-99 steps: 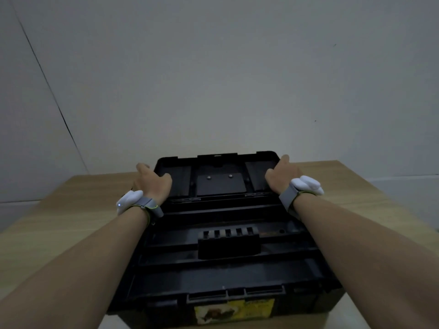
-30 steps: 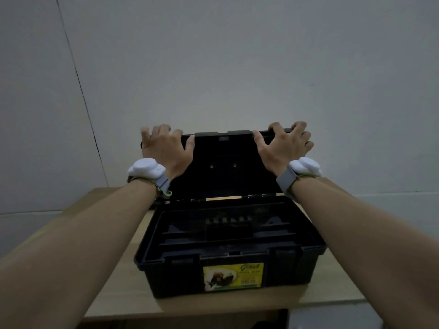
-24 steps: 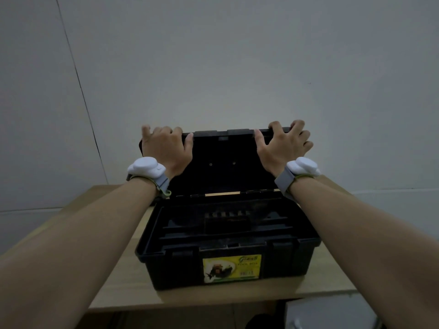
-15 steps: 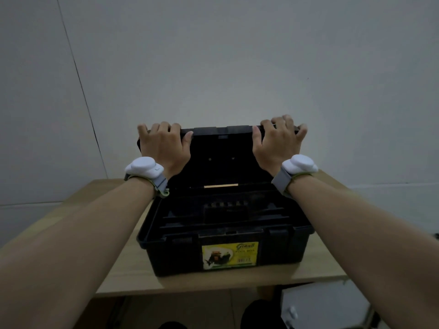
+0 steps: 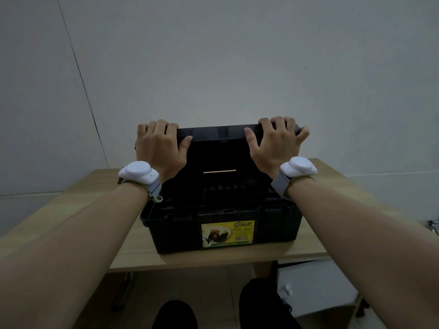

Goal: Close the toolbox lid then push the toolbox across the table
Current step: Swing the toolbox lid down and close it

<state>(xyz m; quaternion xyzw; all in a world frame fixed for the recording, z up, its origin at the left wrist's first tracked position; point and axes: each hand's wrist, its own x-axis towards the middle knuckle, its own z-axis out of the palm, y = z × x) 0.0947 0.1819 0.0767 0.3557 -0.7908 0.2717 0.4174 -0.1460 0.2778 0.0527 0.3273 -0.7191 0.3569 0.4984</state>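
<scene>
A black plastic toolbox (image 5: 175,231) with a yellow label on its front stands at the near edge of the wooden table (image 5: 78,210). Its lid (image 5: 218,148) is raised, tipped toward me over the open box. My left hand (image 5: 158,144) grips the lid's top left corner, fingers curled over the edge. At the top right corner my right hand (image 5: 276,143) holds the lid the same way. A white tracker sits on each wrist. A dark inner tray shows dimly inside the box.
A grey wall rises just behind the table. Below the table's front edge are a white drawer unit (image 5: 311,288) at the right, a metal table leg at the left, and my dark-clad knees (image 5: 175,314).
Both hands have lifted the lid from lying flat behind the box and swung it up and toward me. Over the last second it has tipped further forward, with fingers now curled over its edge.
</scene>
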